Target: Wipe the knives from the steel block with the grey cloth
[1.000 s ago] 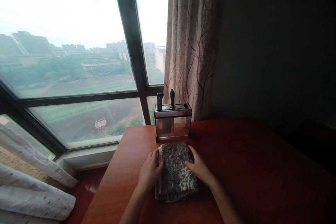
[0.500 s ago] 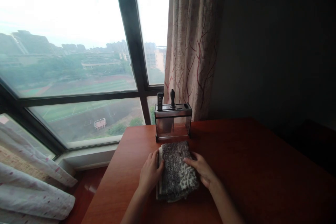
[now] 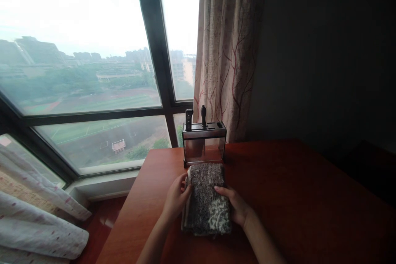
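Between my hands is a folded towel (image 3: 206, 200), dark grey and fuzzy with a whitish patterned patch at its lower right. My left hand (image 3: 177, 194) grips its left edge, thumb on top and fingers around the side. On the right edge, my right hand (image 3: 233, 204) holds it with the thumb lying over the top face; its other fingers are hidden beneath. Just beyond the towel stands a clear-sided knife block (image 3: 208, 148) with a black frame. Two black-handled knives, one with a flat handle (image 3: 189, 120) and one with a rounded handle (image 3: 203, 115), stick up from its slots.
The reddish-brown wooden table (image 3: 278, 181) extends to the right of my arms. Behind it hang a beige curtain (image 3: 225, 49) and a large window (image 3: 93, 70) with a dark frame. A pale curtain (image 3: 40, 227) hangs at the lower left, beside the table's left edge.
The towel has turned slightly and its far edge has risen closer to the knife block. Both hands have shifted a little with it, still holding its sides.
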Demonstrator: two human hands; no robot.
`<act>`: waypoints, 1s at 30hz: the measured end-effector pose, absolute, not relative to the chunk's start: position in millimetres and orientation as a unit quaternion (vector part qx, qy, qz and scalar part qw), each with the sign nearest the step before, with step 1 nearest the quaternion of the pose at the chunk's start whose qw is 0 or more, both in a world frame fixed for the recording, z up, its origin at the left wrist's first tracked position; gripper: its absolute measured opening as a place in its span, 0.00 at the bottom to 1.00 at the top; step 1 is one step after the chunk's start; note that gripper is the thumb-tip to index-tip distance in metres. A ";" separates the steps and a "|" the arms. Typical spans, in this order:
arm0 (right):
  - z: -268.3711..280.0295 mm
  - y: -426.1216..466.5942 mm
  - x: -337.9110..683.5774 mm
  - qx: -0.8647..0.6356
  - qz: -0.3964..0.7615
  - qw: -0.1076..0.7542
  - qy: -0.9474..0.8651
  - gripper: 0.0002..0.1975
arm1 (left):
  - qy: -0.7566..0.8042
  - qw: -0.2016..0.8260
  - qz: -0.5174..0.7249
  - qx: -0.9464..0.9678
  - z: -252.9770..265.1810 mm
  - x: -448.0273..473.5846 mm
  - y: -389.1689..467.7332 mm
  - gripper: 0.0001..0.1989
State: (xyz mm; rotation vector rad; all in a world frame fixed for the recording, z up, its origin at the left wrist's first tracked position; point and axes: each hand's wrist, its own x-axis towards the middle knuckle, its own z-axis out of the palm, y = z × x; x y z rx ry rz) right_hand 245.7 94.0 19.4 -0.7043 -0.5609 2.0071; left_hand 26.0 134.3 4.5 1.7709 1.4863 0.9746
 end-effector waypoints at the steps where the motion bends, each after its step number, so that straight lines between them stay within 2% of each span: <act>1: 17.1 94.3 247.2 -0.283 0.819 0.449 -0.218 0.17 | 0.554 0.307 0.390 0.668 9.4 26.0 138.4 0.18; 5: 1.5 97.4 251.8 -0.278 0.841 0.442 -0.143 0.18 | 0.557 0.237 0.451 0.655 48.0 28.9 159.5 0.13; 10: -12.0 101.3 249.1 -0.300 0.800 0.501 -0.142 0.21 | 0.488 0.188 0.554 0.648 118.2 40.3 205.2 0.15; 14: -15.9 101.4 247.5 -0.305 0.797 0.499 -0.150 0.20 | 0.459 0.209 0.619 0.602 157.7 53.0 250.4 0.25; 16: -17.3 100.9 248.3 -0.305 0.802 0.494 -0.143 0.18 | 0.438 0.275 0.621 0.589 168.3 58.5 268.9 0.28; 19: -18.5 100.3 249.5 -0.304 0.804 0.490 -0.144 0.16 | 0.410 0.335 0.600 0.599 176.1 64.7 287.3 0.23; 24: -17.4 100.8 248.5 -0.318 0.804 0.474 -0.166 0.16 | 0.382 0.373 0.584 0.612 177.6 69.4 298.1 0.17; 30: -14.9 100.1 247.6 -0.313 0.808 0.469 -0.168 0.14 | 0.359 0.389 0.597 0.603 182.0 68.1 298.9 0.17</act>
